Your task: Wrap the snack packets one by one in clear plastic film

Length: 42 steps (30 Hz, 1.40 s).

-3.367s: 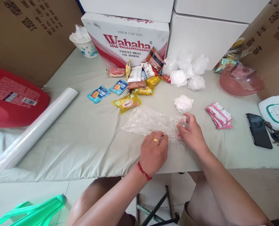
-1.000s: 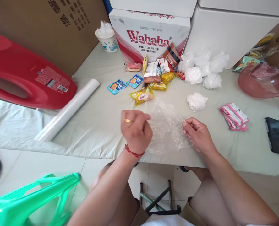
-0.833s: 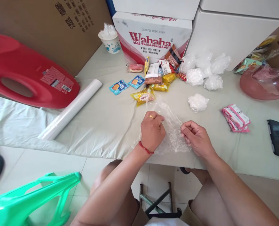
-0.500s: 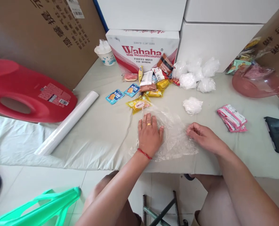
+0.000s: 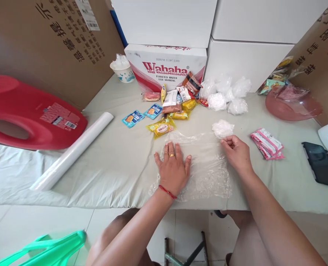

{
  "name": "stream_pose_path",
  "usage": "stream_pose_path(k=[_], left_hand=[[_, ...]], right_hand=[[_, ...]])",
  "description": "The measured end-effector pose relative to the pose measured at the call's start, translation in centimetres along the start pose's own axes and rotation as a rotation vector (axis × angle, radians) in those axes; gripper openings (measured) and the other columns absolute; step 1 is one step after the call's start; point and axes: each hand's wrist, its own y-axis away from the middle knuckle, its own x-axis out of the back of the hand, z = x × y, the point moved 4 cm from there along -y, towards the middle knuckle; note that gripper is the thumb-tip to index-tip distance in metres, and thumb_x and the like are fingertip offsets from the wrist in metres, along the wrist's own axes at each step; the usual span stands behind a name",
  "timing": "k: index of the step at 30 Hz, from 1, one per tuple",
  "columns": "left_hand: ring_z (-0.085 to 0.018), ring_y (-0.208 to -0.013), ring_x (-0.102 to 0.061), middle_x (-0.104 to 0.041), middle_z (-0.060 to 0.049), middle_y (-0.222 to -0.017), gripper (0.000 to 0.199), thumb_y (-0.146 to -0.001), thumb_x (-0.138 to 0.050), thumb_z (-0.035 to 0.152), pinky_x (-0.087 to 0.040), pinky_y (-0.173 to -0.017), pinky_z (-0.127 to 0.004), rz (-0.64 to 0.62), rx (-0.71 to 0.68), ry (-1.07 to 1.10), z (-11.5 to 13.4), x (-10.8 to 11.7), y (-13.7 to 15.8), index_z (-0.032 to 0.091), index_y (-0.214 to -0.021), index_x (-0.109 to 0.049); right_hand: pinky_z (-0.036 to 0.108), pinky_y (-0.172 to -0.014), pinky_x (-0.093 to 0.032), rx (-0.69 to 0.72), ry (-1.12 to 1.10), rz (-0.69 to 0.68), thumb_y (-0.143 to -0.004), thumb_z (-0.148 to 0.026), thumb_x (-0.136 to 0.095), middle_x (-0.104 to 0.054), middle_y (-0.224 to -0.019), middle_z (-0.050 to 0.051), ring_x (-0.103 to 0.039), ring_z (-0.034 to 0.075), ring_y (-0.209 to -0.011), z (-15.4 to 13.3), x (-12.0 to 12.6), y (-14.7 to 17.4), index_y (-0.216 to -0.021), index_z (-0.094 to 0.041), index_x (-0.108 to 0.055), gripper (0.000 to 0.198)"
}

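Observation:
A clear plastic bag (image 5: 205, 166) lies spread on the cloth-covered table. My left hand (image 5: 173, 168) presses flat on its left side, fingers spread, holding nothing. At the bag's upper right corner, my right hand (image 5: 237, 151) pinches the thin film between thumb and forefinger. Just beyond that hand sits a crumpled wad of clear plastic (image 5: 222, 128). Past the bag's far edge is a yellow snack packet (image 5: 161, 126), near two blue snack packets (image 5: 133, 118) and a heap of other small wrapped snacks.
Several plastic bundles (image 5: 227, 92) stand by the Wahaba-style white carton (image 5: 166, 66). Pink packets (image 5: 267, 144), a phone (image 5: 321, 164) and a pink bowl (image 5: 291, 105) lie to the right. A white plastic roll (image 5: 72, 151) and red jug (image 5: 36, 114) are left.
My right hand has moved up along the bag's right edge, drawing that corner out flatter. My left hand's fingers have spread wider on the plastic. The whole view has shifted slightly.

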Motion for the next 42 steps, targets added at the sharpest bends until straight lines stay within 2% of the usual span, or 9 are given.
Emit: stream_pose_path(k=[6, 10, 13, 18, 22, 26, 34, 39, 42], left_hand=[[-0.045, -0.145, -0.042, -0.059, -0.024, -0.144, 0.033, -0.099, -0.053, 0.036, -0.032, -0.112, -0.07, 0.209, -0.016, 0.104, -1.0, 2.0, -0.2, 0.013, -0.115, -0.071], [-0.034, -0.122, -0.061, -0.071, -0.017, -0.119, 0.02, -0.095, -0.054, 0.015, -0.049, -0.097, -0.052, 0.306, -0.293, 0.139, 0.5, 2.9, 1.1, 0.016, -0.107, -0.07], [-0.029, -0.114, -0.064, -0.074, -0.012, -0.108, 0.024, -0.092, -0.052, 0.008, -0.054, -0.093, -0.043, 0.28, -0.467, 0.184, 1.2, 2.5, 1.7, 0.015, -0.107, -0.069], [-0.026, -0.109, -0.065, -0.073, -0.014, -0.104, 0.026, -0.089, -0.048, 0.005, -0.057, -0.098, -0.041, 0.237, -0.439, 0.305, 0.3, 1.8, -0.3, 0.013, -0.1, -0.071], [-0.028, -0.133, -0.059, -0.071, -0.014, -0.128, 0.033, -0.1, -0.043, 0.017, -0.048, -0.113, -0.046, 0.012, -0.444, 0.28, 0.7, 0.4, -2.5, 0.014, -0.12, -0.069], [-0.03, -0.149, -0.044, -0.055, -0.012, -0.155, 0.045, -0.107, -0.034, 0.032, -0.034, -0.122, -0.055, -0.09, -0.34, 0.195, 0.9, -0.9, -4.0, 0.017, -0.141, -0.059], [-0.033, -0.151, -0.04, -0.044, -0.017, -0.162, 0.051, -0.104, -0.039, 0.035, -0.032, -0.122, -0.057, -0.057, -0.158, 0.14, 0.0, -1.3, -5.5, 0.014, -0.149, -0.052], [-0.032, -0.148, -0.044, -0.056, -0.016, -0.152, 0.043, -0.103, -0.043, 0.031, -0.036, -0.12, -0.054, 0.083, -0.234, 0.227, 1.1, 0.6, -4.2, 0.015, -0.138, -0.061], [-0.033, -0.138, -0.054, -0.068, -0.015, -0.137, 0.038, -0.102, -0.043, 0.026, -0.042, -0.115, -0.053, 0.036, -0.305, 0.232, 1.7, 0.5, -2.9, 0.018, -0.13, -0.066]], right_hand=[[0.038, -0.078, -0.05, 0.112, 0.235, 0.072, -0.091, -0.045, -0.058, -0.069, -0.096, 0.009, -0.061, 0.021, -0.075, 0.0, 1.7, -0.8, -0.098, -0.02, -0.067, 0.027], [0.048, -0.091, -0.049, 0.402, 0.314, 0.237, -0.101, -0.041, -0.048, -0.066, -0.108, 0.013, -0.06, 0.028, -0.09, -4.0, 2.0, 1.8, -0.104, -0.023, -0.067, 0.026], [0.046, -0.088, -0.052, 0.519, 0.261, 0.002, -0.104, -0.036, -0.044, -0.069, -0.099, 0.011, -0.061, 0.028, -0.091, -5.3, -0.8, 4.9, -0.107, -0.024, -0.067, 0.027], [0.054, -0.114, -0.046, 0.678, 0.436, -0.302, -0.104, -0.038, -0.047, -0.056, -0.149, 0.019, -0.047, 0.036, -0.14, -3.4, -6.0, 8.8, -0.144, -0.01, -0.057, 0.05], [0.055, -0.125, -0.036, 0.83, 0.529, -0.429, -0.104, -0.046, -0.049, -0.039, -0.164, 0.018, -0.029, 0.034, -0.156, -2.1, -6.4, 9.7, -0.158, -0.009, -0.041, 0.066], [0.056, -0.126, -0.034, 0.885, 0.582, -0.495, -0.104, -0.049, -0.049, -0.031, -0.168, 0.015, -0.024, 0.033, -0.158, -1.8, -4.7, 9.8, -0.161, -0.014, -0.038, 0.067], [0.054, -0.125, -0.037, 0.88, 0.521, -0.584, -0.105, -0.041, -0.051, -0.041, -0.164, 0.01, -0.031, 0.028, -0.156, 0.0, -1.3, 10.2, -0.16, -0.021, -0.04, 0.06], [0.054, -0.125, -0.037, 0.736, 0.497, -0.56, -0.106, -0.039, -0.047, -0.036, -0.167, 0.01, -0.03, 0.028, -0.156, 0.7, 0.4, 9.2, -0.159, -0.022, -0.043, 0.056], [0.05, -0.123, -0.04, 0.694, 0.417, -0.482, -0.105, -0.039, -0.048, -0.044, -0.163, 0.007, -0.04, 0.028, -0.151, -0.3, 2.6, 7.9, -0.152, -0.026, -0.052, 0.049]])
